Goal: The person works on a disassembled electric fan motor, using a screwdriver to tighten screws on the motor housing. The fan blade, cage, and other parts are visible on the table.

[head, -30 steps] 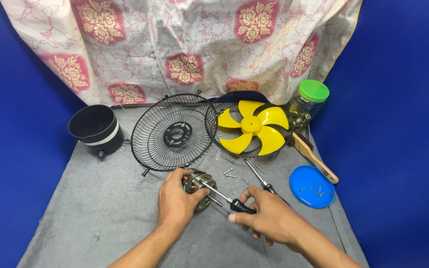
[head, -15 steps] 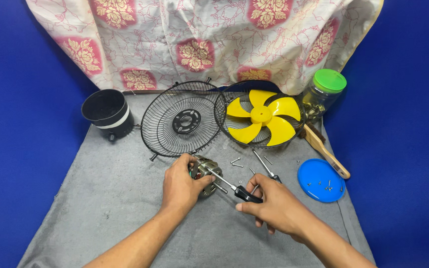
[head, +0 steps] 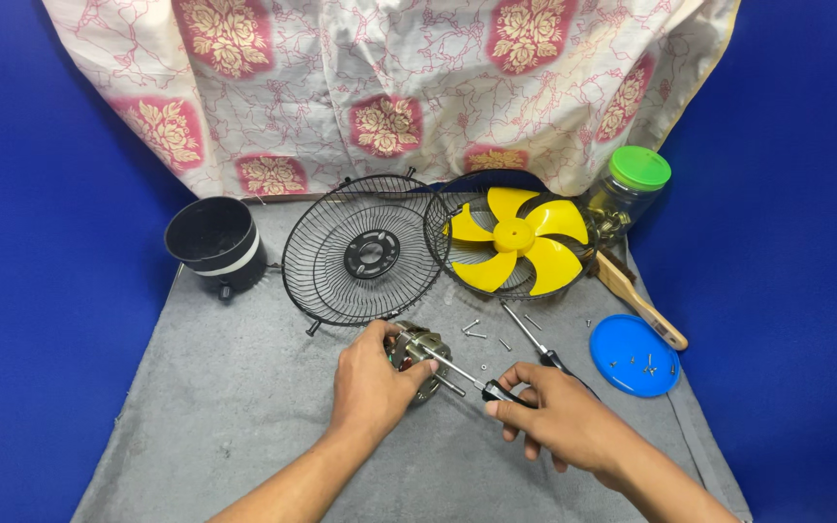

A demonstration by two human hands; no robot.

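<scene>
My left hand (head: 372, 380) grips a small metal fan motor (head: 425, 360) that rests on the grey mat (head: 225, 407). My right hand (head: 559, 416) holds a screwdriver (head: 457, 373) by its black handle, the shaft pointing up-left with its tip at the motor's top. A second screwdriver (head: 533, 341) lies on the mat just beyond my right hand. A few loose screws (head: 477, 329) are scattered near it.
Behind the motor lie a black wire fan guard (head: 365, 254) and a second guard holding a yellow fan blade (head: 515, 240). A black cylindrical housing (head: 215, 242) stands at left. At right are a green-lidded jar (head: 632, 189), a wooden-handled brush (head: 636, 298) and a blue lid (head: 634, 354) holding screws.
Both hands stay on the motor and screwdriver. The whole scene sits a little higher and to the right in the frame as my head moved; the screwdriver's angle has shifted slightly.
</scene>
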